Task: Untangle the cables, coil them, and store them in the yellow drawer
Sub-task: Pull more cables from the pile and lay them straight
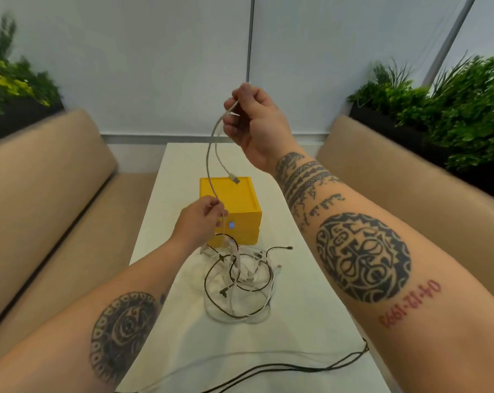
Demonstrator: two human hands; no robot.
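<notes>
A grey cable hangs in the air above the table. My right hand is raised high and pinches it near one end; the free plug dangles in front of the yellow drawer box. My left hand pinches the same cable lower down, just above the pile. A tangle of white and black cables lies on the white table, in front of the yellow drawer box. The drawers look closed.
A long black cable and a thin white one run across the table's near edge. Tan upholstered benches flank the table on both sides. Planters with green plants stand behind the benches.
</notes>
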